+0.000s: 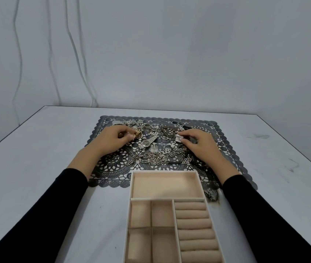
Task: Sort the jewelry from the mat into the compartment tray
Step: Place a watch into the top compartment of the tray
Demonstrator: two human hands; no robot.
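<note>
Lace mat [228,149], left hand [113,140], right hand [198,143] curled, pinching jewelry [138,134]

The jewelry [151,147] lies on the mat [226,149], with the compartment tray [132,186] just before it.

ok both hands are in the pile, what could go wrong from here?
1. The chains lie tangled close to the square silver piece that the right hand pinches; lifting it may drag others along.
2. The left hand pinches a small gold piece by the fingertips; it could slip.
3. The tray sits between the sleeves; an arm swinging in could nudge it.
</note>
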